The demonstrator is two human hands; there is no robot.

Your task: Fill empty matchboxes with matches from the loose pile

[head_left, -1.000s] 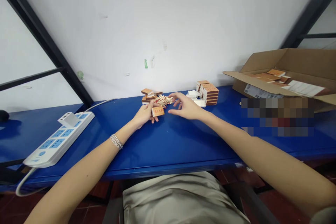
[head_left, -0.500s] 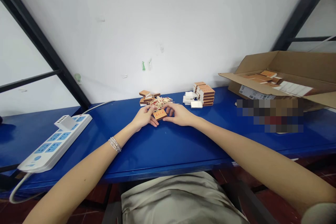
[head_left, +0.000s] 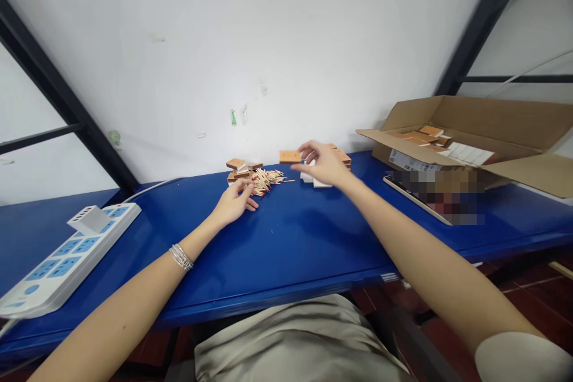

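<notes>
An orange matchbox is raised above the table, its end pinched between the thumb and fingers of my right hand. My left hand rests on the table with its fingers apart and nothing in them. Just beyond it lies a loose heap of matches with red tips. Several matchboxes are piled behind my left hand. White matchbox trays and a stack of orange matchboxes stand behind my right hand, which partly hides them.
A white power strip with a plugged-in adapter lies at the left of the blue table. At the right stands an open cardboard box with matchboxes inside. A flat device, partly blurred out, lies before it. A wall closes the back.
My right hand has lifted the matchbox off to the right and up. My left hand has let go of it and stays near the matches. The view has shifted slightly to the right.
</notes>
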